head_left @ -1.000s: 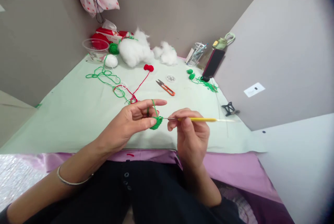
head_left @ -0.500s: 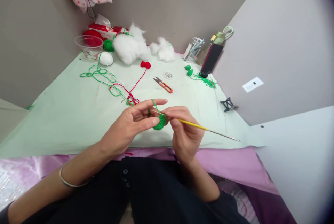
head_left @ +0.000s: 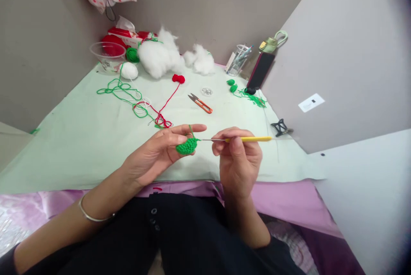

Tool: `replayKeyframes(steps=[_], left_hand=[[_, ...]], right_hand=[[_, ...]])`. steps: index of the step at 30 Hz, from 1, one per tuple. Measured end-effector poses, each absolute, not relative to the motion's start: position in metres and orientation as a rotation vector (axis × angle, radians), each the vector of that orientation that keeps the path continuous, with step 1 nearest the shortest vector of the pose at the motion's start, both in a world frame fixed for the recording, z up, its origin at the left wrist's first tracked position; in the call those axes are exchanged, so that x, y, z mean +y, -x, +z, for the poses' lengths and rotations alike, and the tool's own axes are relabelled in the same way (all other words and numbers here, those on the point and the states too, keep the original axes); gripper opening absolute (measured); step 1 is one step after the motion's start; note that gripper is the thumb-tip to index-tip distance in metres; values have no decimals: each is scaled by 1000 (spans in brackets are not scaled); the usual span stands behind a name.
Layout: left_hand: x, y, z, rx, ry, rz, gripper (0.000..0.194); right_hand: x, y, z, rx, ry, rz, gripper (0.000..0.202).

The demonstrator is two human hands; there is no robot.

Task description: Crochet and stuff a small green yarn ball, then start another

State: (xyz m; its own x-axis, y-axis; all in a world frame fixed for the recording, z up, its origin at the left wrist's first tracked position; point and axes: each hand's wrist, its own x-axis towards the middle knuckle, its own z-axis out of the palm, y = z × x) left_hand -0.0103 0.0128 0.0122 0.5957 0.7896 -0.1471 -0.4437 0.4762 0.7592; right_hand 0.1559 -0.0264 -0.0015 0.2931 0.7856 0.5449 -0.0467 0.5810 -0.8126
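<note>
A small green crocheted piece [head_left: 186, 146] is pinched between the thumb and fingers of my left hand [head_left: 157, 149]. Green yarn runs up from its edge over my stretched left index finger. My right hand [head_left: 240, 155] grips a crochet hook [head_left: 248, 139] by its yellow handle. The hook's thin metal shaft points left, and its tip meets the yarn at the right edge of the green piece. Just beyond my left hand lie tangled red yarn [head_left: 163, 120] and green yarn [head_left: 117, 89] on the pale green cloth.
Orange-handled thread snips [head_left: 201, 104] lie mid-table beside a small clear round case [head_left: 206, 92]. White stuffing [head_left: 160, 54], a plastic tub [head_left: 109, 57] and a white yarn ball [head_left: 129, 71] stand at the back left. A phone [head_left: 260, 71] leans on a bottle at right, near green scraps [head_left: 255, 99].
My right hand has moved right with the hook, which has swung from a slant to nearly level. The green piece has tilted and shifted slightly left in my left hand.
</note>
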Motion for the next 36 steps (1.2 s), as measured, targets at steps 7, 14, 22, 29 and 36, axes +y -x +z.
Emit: replayKeyframes(steps=[7,14,22,29,36], left_hand=[[9,15,4,477,-1091,771,45],[11,24,7,556,-1207,739,47],[9,24,13,616,-1349,781,44],[5,23,18,681,-1458,830,44],[-2,23,16,812,-1779,1037,40]], right_hand=[[-25,-149,-11,-1191,736,742,14],[-24,-158,-9,-1152,736,867,12],[-22,-160,-4,-1154,691,940,17],[-28,-166,-3,-1328,709,747,17],[-35,-166,-2,-1672,739,292,22]])
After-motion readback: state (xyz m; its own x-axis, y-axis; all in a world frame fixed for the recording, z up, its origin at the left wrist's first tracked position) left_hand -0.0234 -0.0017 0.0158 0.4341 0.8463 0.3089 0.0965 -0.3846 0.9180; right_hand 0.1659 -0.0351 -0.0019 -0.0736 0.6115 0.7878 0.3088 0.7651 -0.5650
